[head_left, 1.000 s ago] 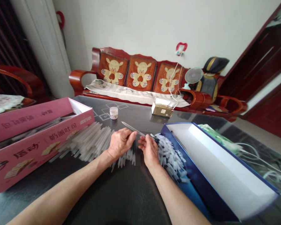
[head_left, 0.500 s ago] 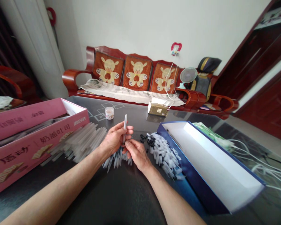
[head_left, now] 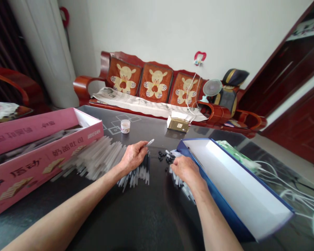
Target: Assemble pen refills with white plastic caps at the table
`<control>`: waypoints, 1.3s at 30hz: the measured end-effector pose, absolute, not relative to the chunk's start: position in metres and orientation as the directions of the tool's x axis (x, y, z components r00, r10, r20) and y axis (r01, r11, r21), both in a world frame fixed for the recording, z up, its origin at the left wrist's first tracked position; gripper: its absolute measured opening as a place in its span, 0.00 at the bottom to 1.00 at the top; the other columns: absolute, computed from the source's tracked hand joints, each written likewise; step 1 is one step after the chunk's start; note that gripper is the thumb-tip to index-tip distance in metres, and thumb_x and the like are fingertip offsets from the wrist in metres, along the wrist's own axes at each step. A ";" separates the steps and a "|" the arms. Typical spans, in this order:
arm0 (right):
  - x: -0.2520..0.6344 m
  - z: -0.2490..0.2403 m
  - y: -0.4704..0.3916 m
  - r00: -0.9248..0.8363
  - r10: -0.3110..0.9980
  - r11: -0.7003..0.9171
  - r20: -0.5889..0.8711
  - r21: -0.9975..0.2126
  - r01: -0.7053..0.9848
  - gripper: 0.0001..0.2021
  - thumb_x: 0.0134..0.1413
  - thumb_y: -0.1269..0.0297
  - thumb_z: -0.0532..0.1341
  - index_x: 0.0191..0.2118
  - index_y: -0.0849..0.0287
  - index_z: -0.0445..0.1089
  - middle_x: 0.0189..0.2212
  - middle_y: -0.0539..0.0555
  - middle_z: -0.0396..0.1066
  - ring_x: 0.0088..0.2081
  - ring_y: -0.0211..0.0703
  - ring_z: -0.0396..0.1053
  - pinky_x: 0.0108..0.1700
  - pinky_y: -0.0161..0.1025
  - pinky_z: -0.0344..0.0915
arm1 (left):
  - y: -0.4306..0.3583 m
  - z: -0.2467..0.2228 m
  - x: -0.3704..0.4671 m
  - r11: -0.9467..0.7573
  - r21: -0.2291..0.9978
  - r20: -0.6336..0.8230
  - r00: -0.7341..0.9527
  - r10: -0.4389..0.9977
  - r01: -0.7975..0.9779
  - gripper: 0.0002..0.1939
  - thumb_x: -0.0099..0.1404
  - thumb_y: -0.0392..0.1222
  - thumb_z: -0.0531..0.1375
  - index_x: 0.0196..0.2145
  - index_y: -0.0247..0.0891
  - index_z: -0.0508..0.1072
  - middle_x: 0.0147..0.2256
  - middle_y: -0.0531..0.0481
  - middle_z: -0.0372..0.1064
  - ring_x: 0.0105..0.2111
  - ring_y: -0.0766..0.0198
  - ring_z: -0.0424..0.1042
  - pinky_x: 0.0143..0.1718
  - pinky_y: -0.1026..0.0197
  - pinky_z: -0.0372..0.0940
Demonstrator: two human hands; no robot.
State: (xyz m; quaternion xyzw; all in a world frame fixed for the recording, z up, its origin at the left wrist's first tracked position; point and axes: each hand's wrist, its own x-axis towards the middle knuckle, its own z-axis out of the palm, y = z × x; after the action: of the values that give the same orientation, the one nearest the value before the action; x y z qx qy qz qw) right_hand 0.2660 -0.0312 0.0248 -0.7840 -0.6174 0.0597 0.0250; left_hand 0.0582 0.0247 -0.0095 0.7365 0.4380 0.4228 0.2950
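Observation:
My left hand [head_left: 134, 155] is closed around a pen [head_left: 150, 142], whose pale tip sticks out past the fingers to the upper right. Below that hand lies a bunch of thin pen refills [head_left: 136, 175]. My right hand [head_left: 185, 168] is down on a heap of whitish pen caps [head_left: 178, 180], fingers bent and pressed together; whatever they grip is hidden. Small black plugs [head_left: 162, 155] lie at the heap's far left side. Left of my left hand, many translucent pen barrels [head_left: 102, 157] are piled.
A pink box [head_left: 91, 134] with more sticks inside stands at left, a dark blue box [head_left: 240, 188] with white inner walls at right. Farther back are a small jar [head_left: 125, 126] and a tissue box [head_left: 178, 124]. White cables [head_left: 298, 193] lie at far right.
My hands have parted. The pen, upright between both hands before, now tilts rightward in my left hand alone. My right hand has moved right onto the caps.

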 end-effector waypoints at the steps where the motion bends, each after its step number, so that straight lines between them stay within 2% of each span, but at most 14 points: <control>1: 0.266 0.024 -0.031 0.257 0.961 -0.265 -0.099 -0.078 0.961 0.09 0.47 0.63 0.58 0.27 0.57 0.76 0.28 0.59 0.76 0.36 0.49 0.74 0.34 0.38 0.64 | 0.024 -0.009 0.058 -0.445 0.796 0.362 0.266 0.893 0.410 0.17 0.62 0.42 0.52 0.44 0.36 0.73 0.25 0.53 0.70 0.24 0.68 0.68 0.27 0.68 0.60; 7: 0.257 0.022 -0.028 0.302 0.943 -0.304 -0.139 0.004 0.953 0.13 0.49 0.58 0.57 0.32 0.60 0.76 0.34 0.63 0.76 0.41 0.53 0.74 0.39 0.41 0.66 | 0.021 -0.006 0.060 -0.456 0.758 0.347 0.305 0.887 0.465 0.15 0.61 0.39 0.52 0.42 0.37 0.74 0.24 0.54 0.70 0.25 0.67 0.69 0.28 0.68 0.59; 13: 0.256 0.014 -0.027 0.300 0.949 -0.304 -0.099 -0.028 0.952 0.12 0.48 0.59 0.58 0.31 0.60 0.76 0.34 0.65 0.76 0.39 0.53 0.74 0.38 0.42 0.66 | 0.019 -0.006 0.062 -0.481 0.719 0.355 0.330 0.875 0.501 0.14 0.60 0.39 0.52 0.39 0.39 0.76 0.27 0.53 0.73 0.28 0.66 0.70 0.31 0.67 0.60; 17: 0.260 0.007 -0.023 0.297 0.955 -0.297 -0.017 -0.094 0.950 0.08 0.44 0.61 0.60 0.25 0.58 0.75 0.31 0.65 0.76 0.36 0.54 0.74 0.33 0.42 0.64 | 0.019 -0.009 0.063 -0.492 0.691 0.369 0.326 0.870 0.530 0.14 0.62 0.43 0.52 0.40 0.40 0.76 0.27 0.52 0.73 0.28 0.65 0.70 0.31 0.66 0.60; 21: 0.263 0.013 -0.023 0.312 0.949 -0.301 0.037 -0.173 0.938 0.07 0.41 0.62 0.61 0.19 0.57 0.73 0.24 0.60 0.75 0.31 0.50 0.74 0.29 0.38 0.61 | 0.018 -0.011 0.063 -0.506 0.674 0.380 0.335 0.862 0.538 0.16 0.63 0.45 0.53 0.46 0.42 0.74 0.27 0.52 0.74 0.28 0.64 0.71 0.32 0.66 0.61; 23: 0.262 0.019 -0.024 0.284 0.951 -0.248 0.119 -0.254 0.935 0.08 0.43 0.63 0.60 0.20 0.56 0.72 0.22 0.57 0.74 0.29 0.47 0.73 0.29 0.37 0.60 | 0.017 -0.010 0.064 -0.513 0.672 0.376 0.351 0.858 0.534 0.16 0.63 0.44 0.53 0.46 0.41 0.74 0.27 0.52 0.74 0.28 0.64 0.71 0.33 0.66 0.61; 25: 0.258 0.023 -0.025 0.240 0.946 -0.138 0.218 -0.399 0.906 0.08 0.46 0.62 0.58 0.23 0.56 0.72 0.21 0.54 0.73 0.28 0.44 0.72 0.29 0.36 0.60 | 0.017 -0.010 0.065 -0.539 0.664 0.391 0.374 0.841 0.518 0.16 0.64 0.42 0.52 0.45 0.41 0.74 0.31 0.50 0.75 0.30 0.63 0.73 0.35 0.65 0.62; 27: 0.252 0.023 -0.024 0.220 0.948 -0.032 0.229 -0.622 0.782 0.09 0.48 0.59 0.57 0.26 0.57 0.70 0.23 0.52 0.73 0.26 0.41 0.71 0.29 0.34 0.62 | 0.016 -0.010 0.066 -0.571 0.644 0.421 0.388 0.820 0.509 0.15 0.64 0.41 0.52 0.44 0.40 0.74 0.34 0.48 0.76 0.34 0.62 0.73 0.37 0.65 0.62; 29: 0.244 0.018 -0.021 0.213 0.968 -0.002 0.136 -0.838 0.546 0.09 0.49 0.58 0.56 0.29 0.58 0.68 0.25 0.52 0.74 0.26 0.39 0.71 0.27 0.33 0.63 | 0.016 -0.010 0.066 -0.585 0.628 0.438 0.389 0.811 0.514 0.14 0.64 0.40 0.52 0.43 0.39 0.74 0.36 0.47 0.75 0.35 0.61 0.73 0.38 0.64 0.62; 31: 0.238 0.011 -0.018 0.203 0.977 -0.004 0.064 -0.948 0.318 0.10 0.48 0.57 0.57 0.31 0.58 0.65 0.26 0.51 0.73 0.25 0.37 0.71 0.26 0.33 0.64 | 0.016 -0.009 0.065 -0.578 0.630 0.428 0.389 0.816 0.520 0.14 0.63 0.39 0.52 0.42 0.38 0.74 0.35 0.47 0.75 0.34 0.61 0.73 0.37 0.64 0.62; 35: 0.233 -0.001 -0.014 0.241 0.968 0.057 0.071 -0.996 0.065 0.13 0.45 0.56 0.62 0.34 0.58 0.65 0.23 0.47 0.69 0.22 0.33 0.66 0.24 0.29 0.62 | 0.016 -0.009 0.065 -0.572 0.641 0.413 0.399 0.819 0.512 0.14 0.63 0.39 0.52 0.42 0.38 0.74 0.35 0.48 0.75 0.34 0.62 0.73 0.37 0.64 0.63; 39: 0.235 -0.003 -0.014 0.183 0.983 0.043 0.009 -0.982 -0.183 0.16 0.39 0.59 0.67 0.36 0.59 0.68 0.26 0.47 0.69 0.26 0.33 0.67 0.28 0.30 0.64 | 0.016 -0.010 0.065 -0.579 0.635 0.425 0.395 0.814 0.511 0.14 0.63 0.39 0.52 0.43 0.39 0.74 0.36 0.48 0.75 0.35 0.62 0.73 0.38 0.64 0.63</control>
State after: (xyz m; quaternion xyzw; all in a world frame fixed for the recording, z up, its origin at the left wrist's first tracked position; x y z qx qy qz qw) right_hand 0.2348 -0.0141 -0.0026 -0.4880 -0.4097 0.4904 0.5946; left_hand 0.0653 0.0162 -0.0104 0.8093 0.4095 0.3671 0.2065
